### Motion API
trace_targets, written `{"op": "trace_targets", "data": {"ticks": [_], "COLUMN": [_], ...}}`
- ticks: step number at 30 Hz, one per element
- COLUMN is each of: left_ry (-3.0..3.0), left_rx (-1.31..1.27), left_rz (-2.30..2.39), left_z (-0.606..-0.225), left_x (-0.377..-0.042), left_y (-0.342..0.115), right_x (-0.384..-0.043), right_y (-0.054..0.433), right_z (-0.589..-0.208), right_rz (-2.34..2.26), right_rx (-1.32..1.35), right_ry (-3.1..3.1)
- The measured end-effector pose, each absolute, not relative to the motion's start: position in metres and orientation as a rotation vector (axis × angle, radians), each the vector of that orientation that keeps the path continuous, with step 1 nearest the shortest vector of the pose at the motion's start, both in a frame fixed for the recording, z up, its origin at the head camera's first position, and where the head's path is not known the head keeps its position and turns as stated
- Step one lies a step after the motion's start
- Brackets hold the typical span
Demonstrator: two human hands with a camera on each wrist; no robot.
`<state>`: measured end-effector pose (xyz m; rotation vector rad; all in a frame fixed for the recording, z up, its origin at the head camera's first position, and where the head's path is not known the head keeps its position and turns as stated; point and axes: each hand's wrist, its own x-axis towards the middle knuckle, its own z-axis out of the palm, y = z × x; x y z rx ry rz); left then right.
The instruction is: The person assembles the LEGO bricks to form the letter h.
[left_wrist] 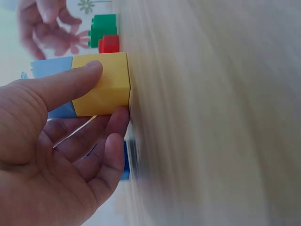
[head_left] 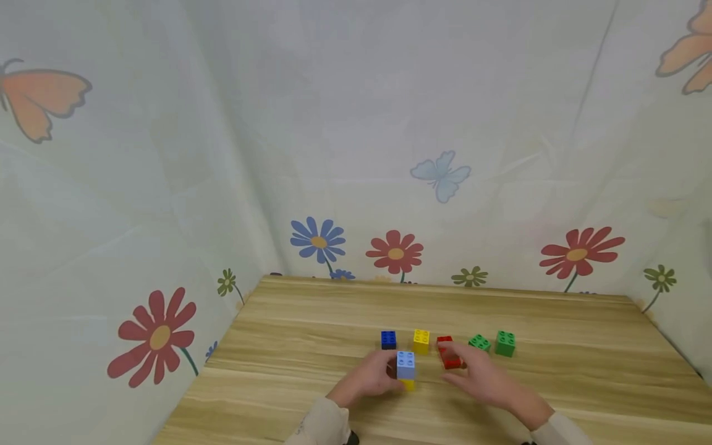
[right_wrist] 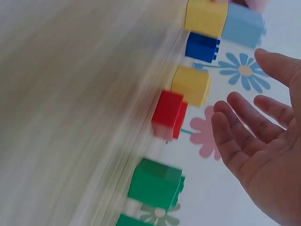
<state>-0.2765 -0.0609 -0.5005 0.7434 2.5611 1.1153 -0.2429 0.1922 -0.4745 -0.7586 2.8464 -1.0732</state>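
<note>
My left hand (head_left: 372, 374) pinches a small stack between thumb and fingers: a light blue brick (head_left: 406, 369) sits on top of a yellow brick (left_wrist: 113, 92). In the left wrist view the thumb lies across the yellow brick, whose base is right at the table surface. My right hand (head_left: 481, 378) hovers beside and partly over a red brick (head_left: 453, 363), fingers loosely bent and nothing held. The right wrist view has that palm (right_wrist: 277, 146) bare, with the red brick (right_wrist: 167, 113) standing apart from its fingertips.
Behind the hands stand a dark blue brick (head_left: 388, 339), another yellow brick (head_left: 421, 341) and two green bricks, one (head_left: 479, 343) turned at an angle and one (head_left: 505, 343) farther right. The wooden table (head_left: 311, 315) ends at a flowered curtain (head_left: 345, 154).
</note>
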Motion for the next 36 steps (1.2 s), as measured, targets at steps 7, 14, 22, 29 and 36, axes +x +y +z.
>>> {"op": "trace_targets", "data": {"ticks": [7, 14, 22, 29, 36], "left_ry": [2.573, 2.624, 2.663, 2.688, 2.735], "left_rx": [0.71, 0.679, 0.592, 0.541, 0.478], "left_rz": [1.147, 1.176, 1.195, 1.247, 1.24], "left_z": [-0.498, -0.496, -0.497, -0.493, -0.493], "left_x": [-0.277, -0.281, -0.291, -0.299, -0.31], "left_y": [-0.087, -0.113, -0.144, -0.162, -0.17], "right_x": [-0.241, -0.24, -0.24, -0.242, -0.243], "right_y": [0.213, 0.231, 0.245, 0.25, 0.251], "right_z": [-0.474, -0.477, -0.476, -0.474, -0.473], "right_rz": [-1.028, -1.032, -1.039, -1.024, -1.018], "right_rx": [-0.674, -0.665, -0.642, -0.641, -0.65], "right_ry": [2.903, 2.903, 2.917, 2.905, 2.887]}}
